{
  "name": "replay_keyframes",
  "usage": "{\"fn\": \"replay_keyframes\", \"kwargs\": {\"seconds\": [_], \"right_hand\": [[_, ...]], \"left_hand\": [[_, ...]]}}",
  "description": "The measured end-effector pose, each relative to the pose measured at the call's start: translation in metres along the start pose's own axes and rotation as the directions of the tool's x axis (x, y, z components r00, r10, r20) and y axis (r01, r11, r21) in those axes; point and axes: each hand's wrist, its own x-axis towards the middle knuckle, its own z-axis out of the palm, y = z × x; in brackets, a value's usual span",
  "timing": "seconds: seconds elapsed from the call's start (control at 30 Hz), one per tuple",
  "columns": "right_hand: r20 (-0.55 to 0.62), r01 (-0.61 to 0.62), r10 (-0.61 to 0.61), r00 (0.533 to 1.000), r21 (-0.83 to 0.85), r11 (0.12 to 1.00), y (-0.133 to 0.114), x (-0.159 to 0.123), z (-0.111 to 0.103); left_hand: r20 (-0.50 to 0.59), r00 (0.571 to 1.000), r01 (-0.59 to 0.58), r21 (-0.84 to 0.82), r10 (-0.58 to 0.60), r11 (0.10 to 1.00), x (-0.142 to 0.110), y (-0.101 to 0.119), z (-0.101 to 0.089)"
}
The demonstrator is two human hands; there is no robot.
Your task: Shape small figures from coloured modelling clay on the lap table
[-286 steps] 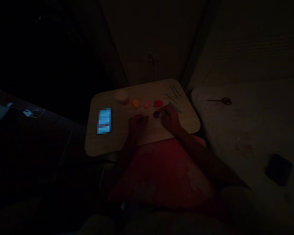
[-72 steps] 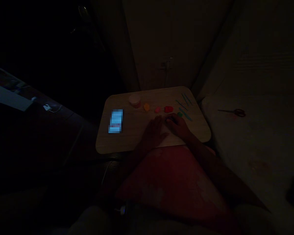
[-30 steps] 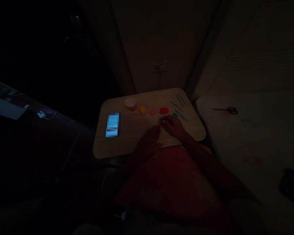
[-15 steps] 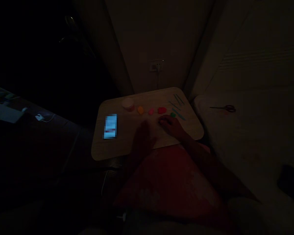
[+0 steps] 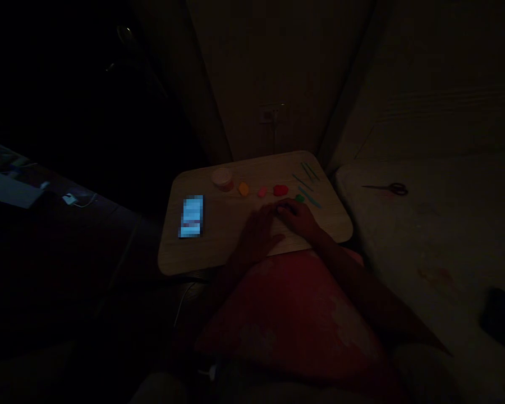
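What the right grip (image 5: 299,217) covered could not be determined. The phone screen (image 5: 192,216) was blurred. The right edge cut off a dark object (image 5: 503,318).

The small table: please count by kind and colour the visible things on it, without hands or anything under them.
Orange lump: 1
Pink lump: 1
Red lump: 1
Green lump: 1
Blue-green tools: 4
Tub: 1
Lit-screen device: 1
Total: 10

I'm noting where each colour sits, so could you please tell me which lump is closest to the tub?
The orange lump, just to the right of the tub; the pink lump, the red lump and the green lump all lie farther right.
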Motion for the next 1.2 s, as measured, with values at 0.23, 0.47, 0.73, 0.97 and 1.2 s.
{"fn": "replay_keyframes", "kwargs": {"seconds": [0.23,0.47,0.73,0.97,1.2], "right_hand": [[-0.023,0.007,-0.008,1.000,-0.034,0.999,-0.002,-0.001,0.001],[-0.015,0.002,-0.003,1.000,-0.029,1.000,-0.003,0.000,0.001],[-0.047,0.003,-0.002,0.999,0.036,0.999,0.001,0.001,0.000],[-0.025,0.028,-0.024,0.999,0.155,0.987,0.007,0.002,-0.001],[-0.006,0.030,-0.030,1.000,0.092,0.995,0.008,0.002,0.001]], "left_hand": [[-0.149,0.957,0.263,0.082,-0.249,0.961,-0.015,-0.014,0.003],[-0.115,0.987,0.111,0.016,-0.109,0.994,-0.042,-0.014,-0.001],[-0.274,0.952,0.079,-0.219,-0.139,0.973,-0.039,-0.022,-0.001],[-0.325,0.923,0.056,-0.421,-0.208,0.905,-0.017,-0.031,-0.015],[-0.350,0.872,-0.025,-0.730,-0.342,0.683,0.038,-0.030,-0.008]]}}
